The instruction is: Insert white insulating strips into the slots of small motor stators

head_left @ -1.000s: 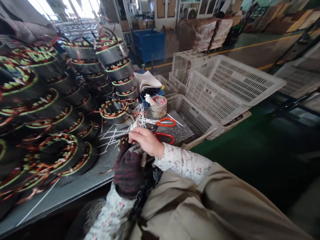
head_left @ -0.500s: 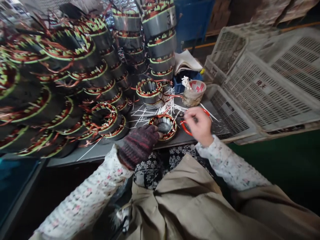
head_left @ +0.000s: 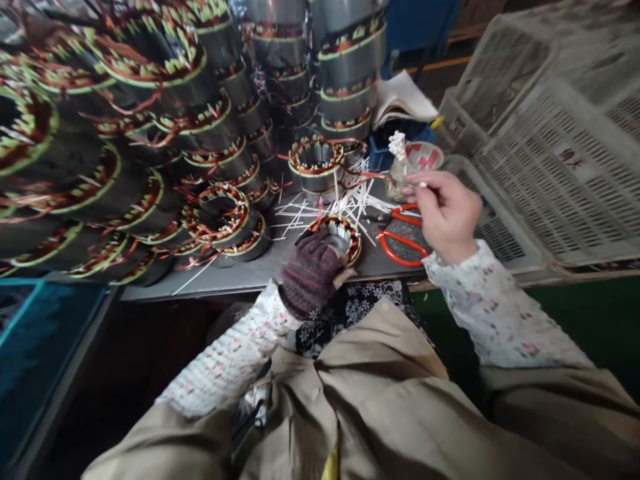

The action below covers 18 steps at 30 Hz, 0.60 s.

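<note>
My left hand (head_left: 311,272), in a dark fingerless knit glove, grips the near left rim of a small motor stator (head_left: 356,248) lying on the table edge. Copper windings and pale slot liners ring its hollow middle; the glove hides part of it. My bare right hand (head_left: 447,212) is raised to the right, thumb and fingers pinched, with a small white tip showing between them. Most of that piece is hidden. Beneath this hand lie red-handled scissors (head_left: 401,248). White thin sticks (head_left: 357,200) are strewn behind the stator.
Stacked stators (head_left: 145,133) crowd the left and back. A single stator (head_left: 316,163) stands behind the sticks. A tub (head_left: 425,157) with white-tipped sticks (head_left: 397,143) is at the back right, near a paper pad (head_left: 403,100). Plastic crates (head_left: 555,160) fill the right side.
My right hand has moved right and up from the scissors, leaving them on the table, and now pinches a small white piece. My left hand has come further over the stator's near rim. The view has shifted.
</note>
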Tool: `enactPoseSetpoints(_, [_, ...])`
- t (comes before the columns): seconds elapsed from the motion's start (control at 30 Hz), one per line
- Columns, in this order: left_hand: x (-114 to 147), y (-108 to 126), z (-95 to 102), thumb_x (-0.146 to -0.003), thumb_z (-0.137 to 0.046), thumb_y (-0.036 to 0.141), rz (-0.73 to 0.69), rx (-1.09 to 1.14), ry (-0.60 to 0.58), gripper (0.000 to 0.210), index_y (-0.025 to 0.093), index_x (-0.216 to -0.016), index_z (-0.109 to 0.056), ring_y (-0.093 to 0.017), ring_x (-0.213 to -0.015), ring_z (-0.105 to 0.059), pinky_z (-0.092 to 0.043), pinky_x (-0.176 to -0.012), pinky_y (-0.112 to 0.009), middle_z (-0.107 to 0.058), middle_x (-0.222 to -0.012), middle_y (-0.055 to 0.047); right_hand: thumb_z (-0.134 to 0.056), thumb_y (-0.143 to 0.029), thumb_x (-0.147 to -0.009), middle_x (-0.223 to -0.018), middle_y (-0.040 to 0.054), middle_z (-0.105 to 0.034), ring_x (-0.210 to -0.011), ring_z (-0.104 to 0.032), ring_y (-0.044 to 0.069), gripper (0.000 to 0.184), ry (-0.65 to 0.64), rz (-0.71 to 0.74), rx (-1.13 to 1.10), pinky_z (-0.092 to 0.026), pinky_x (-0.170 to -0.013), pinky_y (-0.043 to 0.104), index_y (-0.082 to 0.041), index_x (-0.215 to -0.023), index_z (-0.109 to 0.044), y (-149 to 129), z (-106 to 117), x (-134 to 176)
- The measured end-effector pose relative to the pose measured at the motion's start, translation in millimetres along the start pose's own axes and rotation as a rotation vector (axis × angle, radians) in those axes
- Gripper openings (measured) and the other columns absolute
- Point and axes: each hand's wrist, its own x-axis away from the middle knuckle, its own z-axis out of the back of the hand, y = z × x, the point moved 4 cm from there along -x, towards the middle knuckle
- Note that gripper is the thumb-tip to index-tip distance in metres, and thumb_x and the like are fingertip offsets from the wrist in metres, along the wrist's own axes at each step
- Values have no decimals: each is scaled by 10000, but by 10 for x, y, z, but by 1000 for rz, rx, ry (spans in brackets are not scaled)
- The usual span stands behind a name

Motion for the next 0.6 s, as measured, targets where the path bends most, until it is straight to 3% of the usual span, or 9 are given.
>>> enactPoseSetpoints(0.13, [81,121,-36,-976,-667,356,178,34,60,155,222,-1011,-600,-222,-1054,-724,-570,-1088,-518,-758,-1040,-51,-575,-171,-969,-1088,68,-800,-1003,-779,246,118,-145,162,-108,-640,-836,400,-258,-965,-654,-605,45,590])
enactPoseSetpoints(0.2, [81,147,-27,-968,-671,332,194,60,53,151,220,-1018,-584,-225,-1099,-713,-564,-1092,-516,-755,-1138,-68,-563,-147,-948,-959,62,-799,-901,-779,233,137,-236,222,-164,-635,-762,372,-254,-874,-604,-772,69,810])
enactPoseSetpoints(0.33, [72,160,16,-946,-694,312,205,73,53,304,193,-1194,-563,-250,-1158,-696,-545,-1126,-529,-733,-1189,-103,-500,-132,-962,-742,14,-723,-639,-696,181,199,-333,98,-198,-567,-601,309,-257,-834,-587,-808,151,995])
enactPoseSetpoints(0.47, [61,156,17,-954,-677,277,210,67,18,599,153,-1477,-414,-285,-1302,-638,-487,-1200,-551,-684,-1312,-159,-480,-149,-994,-698,-2,-686,-598,-667,148,249,-392,27,-218,-529,-571,274,-250,-786,-573,-810,155,968])
enactPoseSetpoints(0.6, [74,149,0,-956,-683,277,195,86,66,624,158,-1502,-406,-309,-1376,-590,-501,-1194,-544,-654,-1361,-179,-486,-191,-1028,-709,-4,-694,-613,-665,129,271,-355,-105,-256,-528,-594,263,-232,-797,-623,-762,-59,894])
